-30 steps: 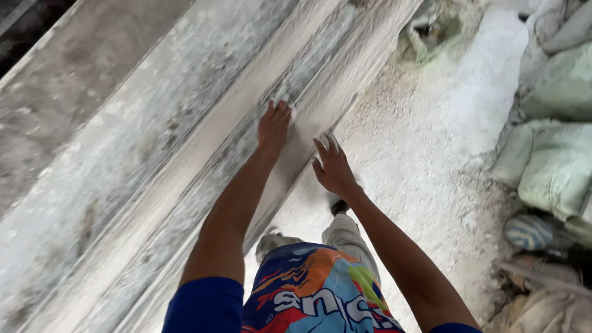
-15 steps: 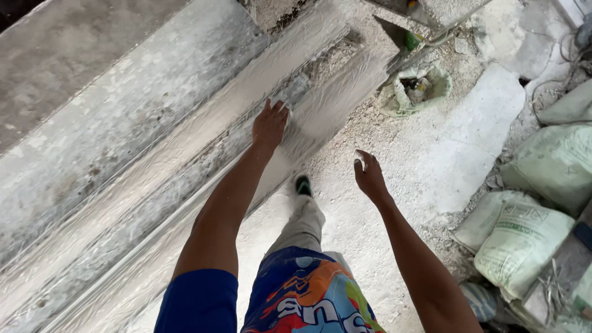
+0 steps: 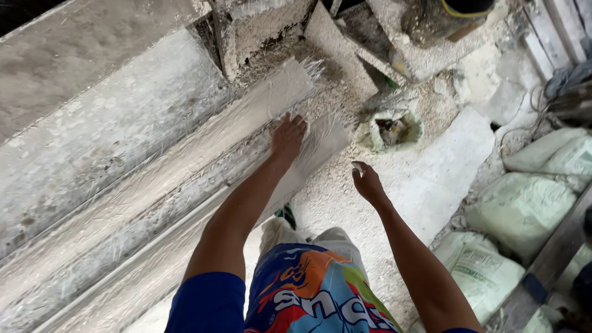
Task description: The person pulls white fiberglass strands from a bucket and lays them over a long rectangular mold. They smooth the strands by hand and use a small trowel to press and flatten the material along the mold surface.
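A long white moulded strip point(image 3: 185, 166), rough with fibres and plaster, runs from the lower left up to the middle. My left hand point(image 3: 288, 137) lies flat on it close to its frayed far end, fingers spread. My right hand point(image 3: 366, 182) hangs in the air to the right of the strip, touching nothing, fingers loosely curled and dusted white. Below are my colourful shorts point(image 3: 314, 290) and one foot on the dusty floor.
A wider grey mould bed point(image 3: 92, 135) lies left of the strip. Filled sacks point(image 3: 524, 209) are stacked at the right. A small pit with debris point(image 3: 390, 129) sits in the white dusty floor point(image 3: 431, 179). Broken slabs and a bucket are at the top.
My right hand has come off the strip and now hangs free to the right. My left hand has slid along the strip towards its end as I walked forward.
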`<state>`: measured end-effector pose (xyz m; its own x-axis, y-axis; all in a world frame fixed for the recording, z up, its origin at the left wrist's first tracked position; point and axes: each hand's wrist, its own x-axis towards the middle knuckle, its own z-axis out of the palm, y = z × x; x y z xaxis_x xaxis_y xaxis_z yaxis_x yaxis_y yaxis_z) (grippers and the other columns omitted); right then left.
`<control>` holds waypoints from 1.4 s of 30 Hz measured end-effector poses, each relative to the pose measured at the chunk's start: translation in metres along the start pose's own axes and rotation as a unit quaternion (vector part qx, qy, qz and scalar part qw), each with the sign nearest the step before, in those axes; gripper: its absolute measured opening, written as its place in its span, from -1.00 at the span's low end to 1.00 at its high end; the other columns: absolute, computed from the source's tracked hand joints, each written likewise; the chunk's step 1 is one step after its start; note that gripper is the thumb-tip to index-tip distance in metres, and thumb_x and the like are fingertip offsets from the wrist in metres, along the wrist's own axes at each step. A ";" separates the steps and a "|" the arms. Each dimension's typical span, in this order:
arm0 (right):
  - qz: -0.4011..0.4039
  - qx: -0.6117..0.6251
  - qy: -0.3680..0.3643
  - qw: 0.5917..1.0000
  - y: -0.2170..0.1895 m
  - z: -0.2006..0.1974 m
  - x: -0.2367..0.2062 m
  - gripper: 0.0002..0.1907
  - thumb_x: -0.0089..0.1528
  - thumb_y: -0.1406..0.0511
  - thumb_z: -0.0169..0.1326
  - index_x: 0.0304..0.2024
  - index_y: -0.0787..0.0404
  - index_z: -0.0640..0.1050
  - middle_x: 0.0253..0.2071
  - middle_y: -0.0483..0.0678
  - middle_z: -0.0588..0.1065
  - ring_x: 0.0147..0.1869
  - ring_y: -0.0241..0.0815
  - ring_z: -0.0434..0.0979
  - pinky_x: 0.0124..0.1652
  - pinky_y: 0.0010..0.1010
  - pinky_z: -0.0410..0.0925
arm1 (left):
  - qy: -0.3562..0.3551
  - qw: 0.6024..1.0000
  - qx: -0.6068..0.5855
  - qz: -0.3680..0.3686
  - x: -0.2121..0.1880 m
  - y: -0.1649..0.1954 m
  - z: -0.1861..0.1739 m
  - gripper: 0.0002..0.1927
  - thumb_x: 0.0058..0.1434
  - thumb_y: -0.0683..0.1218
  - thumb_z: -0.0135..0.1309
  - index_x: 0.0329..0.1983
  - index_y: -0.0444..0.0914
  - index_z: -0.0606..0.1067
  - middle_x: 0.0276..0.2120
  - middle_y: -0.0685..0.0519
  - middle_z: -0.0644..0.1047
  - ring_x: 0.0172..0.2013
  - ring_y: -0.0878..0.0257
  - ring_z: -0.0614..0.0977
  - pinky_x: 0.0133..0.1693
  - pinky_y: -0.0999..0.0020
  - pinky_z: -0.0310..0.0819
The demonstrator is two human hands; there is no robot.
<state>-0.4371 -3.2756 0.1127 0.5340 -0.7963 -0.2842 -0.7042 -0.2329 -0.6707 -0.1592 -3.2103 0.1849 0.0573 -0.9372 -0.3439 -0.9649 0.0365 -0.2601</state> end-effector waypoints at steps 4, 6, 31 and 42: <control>0.025 -0.026 -0.060 0.998 0.004 -0.021 0.044 -0.57 0.36 0.22 -0.05 0.28 0.11 0.45 0.26 0.19 0.45 0.31 0.17 0.45 0.22 -0.12 0.34 | -0.007 0.999 -0.043 -0.008 0.036 0.007 -0.012 -0.43 0.47 -0.03 -0.28 0.55 -0.09 0.08 0.55 0.19 0.01 0.53 0.19 -0.09 0.47 0.02 -0.42; 0.031 -0.039 -0.090 0.995 0.005 -0.032 0.075 -0.54 0.36 0.21 -0.06 0.31 0.11 0.42 0.28 0.20 0.42 0.29 0.19 0.46 0.22 -0.11 0.34 | -0.012 0.999 -0.040 -0.007 0.056 0.009 -0.021 -0.39 0.45 -0.03 -0.24 0.56 -0.10 0.05 0.55 0.16 -0.02 0.52 0.17 -0.09 0.46 0.01 -0.41; -0.412 0.106 -0.342 0.838 -0.067 -0.055 0.233 -0.74 0.24 0.43 0.21 -0.01 0.14 0.63 -0.03 0.02 0.59 -0.07 -0.17 0.67 -0.09 -0.42 0.62 | 0.281 0.671 -0.623 -0.287 -0.013 0.070 -0.024 -0.47 0.13 -0.48 -0.21 0.14 -0.36 0.49 0.30 -0.27 0.26 0.37 -0.15 0.16 0.33 0.01 0.08; -0.503 -0.193 -0.291 0.791 -0.084 0.006 0.175 -0.65 0.27 0.27 0.10 0.13 -0.03 0.58 0.18 0.10 0.45 0.20 0.12 0.47 0.10 -0.05 0.44 | 0.188 0.720 -0.326 -0.583 -0.126 0.081 0.021 -0.74 0.24 -0.32 -0.01 -0.08 -0.29 0.60 -0.10 -0.12 0.54 -0.09 0.05 0.55 -0.11 0.04 0.45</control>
<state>-0.2818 -3.3926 0.1152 0.9607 0.2650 -0.0823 0.1830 -0.8280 -0.5300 -0.2392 -3.0820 0.1885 0.9705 -0.2320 0.0658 -0.2402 -0.9064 0.3474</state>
